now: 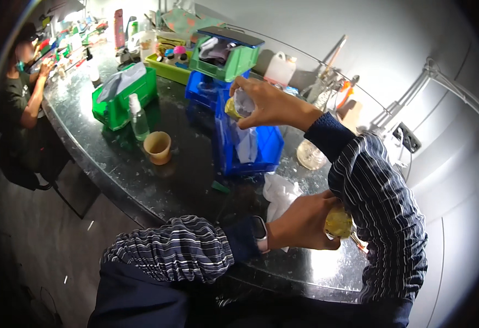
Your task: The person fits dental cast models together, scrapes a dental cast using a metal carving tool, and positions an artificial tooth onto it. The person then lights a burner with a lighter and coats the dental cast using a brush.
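My left hand (299, 223), with a watch on its wrist, is closed around a round yellowish piece (339, 222) near the table's front edge. Farther off, my right hand (275, 103) reaches over a blue bin (272, 143) and pinches a small yellow-rimmed piece (231, 109) with a pale grey inside. Its exact kind I cannot make out. Crumpled white tissue (279, 191) lies between my left hand and the bin. Inside the blue bin are pale sheets (246, 143).
A beige cup (157, 147), a clear spray bottle (138, 117) and a green bin (124, 98) stand to the left. Behind are a stacked green bin (225, 66), a white jug (280, 68) and a glass jar (310, 154). Another person (23, 93) sits at the far left.
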A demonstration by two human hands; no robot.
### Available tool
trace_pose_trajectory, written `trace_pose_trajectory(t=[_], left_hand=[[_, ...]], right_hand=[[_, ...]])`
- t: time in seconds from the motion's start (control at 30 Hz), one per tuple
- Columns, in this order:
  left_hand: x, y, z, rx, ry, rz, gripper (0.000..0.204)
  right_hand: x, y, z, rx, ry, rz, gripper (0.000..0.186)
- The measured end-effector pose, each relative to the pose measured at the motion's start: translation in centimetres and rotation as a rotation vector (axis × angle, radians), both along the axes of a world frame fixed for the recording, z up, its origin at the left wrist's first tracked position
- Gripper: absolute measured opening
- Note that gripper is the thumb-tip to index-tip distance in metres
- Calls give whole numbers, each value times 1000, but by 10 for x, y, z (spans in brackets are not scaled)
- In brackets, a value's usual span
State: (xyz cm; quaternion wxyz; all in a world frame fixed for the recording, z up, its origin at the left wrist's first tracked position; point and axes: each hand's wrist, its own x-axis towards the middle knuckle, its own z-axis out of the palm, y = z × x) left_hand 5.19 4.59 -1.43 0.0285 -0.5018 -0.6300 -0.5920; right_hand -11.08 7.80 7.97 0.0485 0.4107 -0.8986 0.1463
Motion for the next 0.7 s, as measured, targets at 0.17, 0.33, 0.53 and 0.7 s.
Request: trace_pose_trajectory(t=[0.17,0.33,0.53,0.7], left_hand=[[-3,-1,0,44,19,32,52],[-4,10,-1,22,104,-79,57],[2,-1,16,102,4,-93,61],[2,-1,26,174,30,-59,58]], right_hand=[[0,0,-8,283,150,-95,66],[-4,25,-25,378,288,-126,87],[64,54,76,311,238,-86,74],[186,119,95,211,132,-270,67]])
